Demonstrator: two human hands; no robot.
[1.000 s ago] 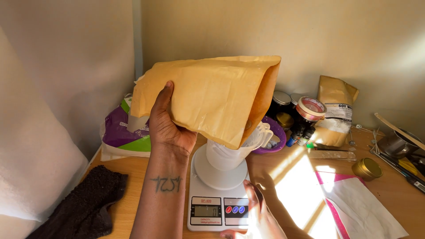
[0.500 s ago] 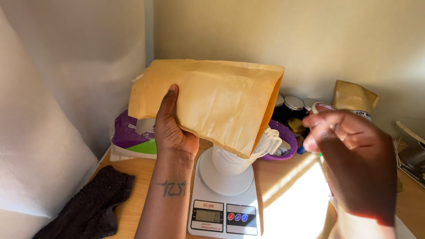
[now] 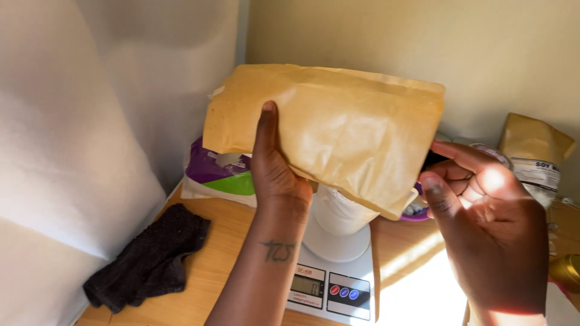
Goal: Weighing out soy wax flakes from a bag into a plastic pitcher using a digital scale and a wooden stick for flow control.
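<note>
A large tan kraft-paper pouch (image 3: 338, 130) is held tilted above a white container (image 3: 341, 211) standing on a white digital kitchen scale (image 3: 331, 284). The left hand (image 3: 275, 172) grips its lower edge from beneath, thumb pressed flat up the front. The right hand (image 3: 483, 223), fingers curled and half spread, touches the pouch's right end. A dark cloth (image 3: 151, 259) lies on the wooden table (image 3: 217, 271).

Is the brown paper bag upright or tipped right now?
Tipped: the bag lies sideways, right end lowest, above the white cup on the scale.
</note>
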